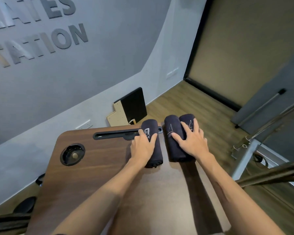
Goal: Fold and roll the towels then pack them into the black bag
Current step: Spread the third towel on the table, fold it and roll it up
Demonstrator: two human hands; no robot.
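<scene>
Brown wooden surface [95,167], three rolled dark towels at 12 o'clock. Left hand [143,148] curled round left roll [152,145]; right hand [192,141] spread over right pair [174,133].

Head-worn view, forward and downward.

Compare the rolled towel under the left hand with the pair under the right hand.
The single dark rolled towel lies alone, gripped by the left hand; the two dark rolled towels lie side by side touching, under the right hand. The single crosses the black slot; the pair doesn't. All rest on the brown wooden table.
</scene>
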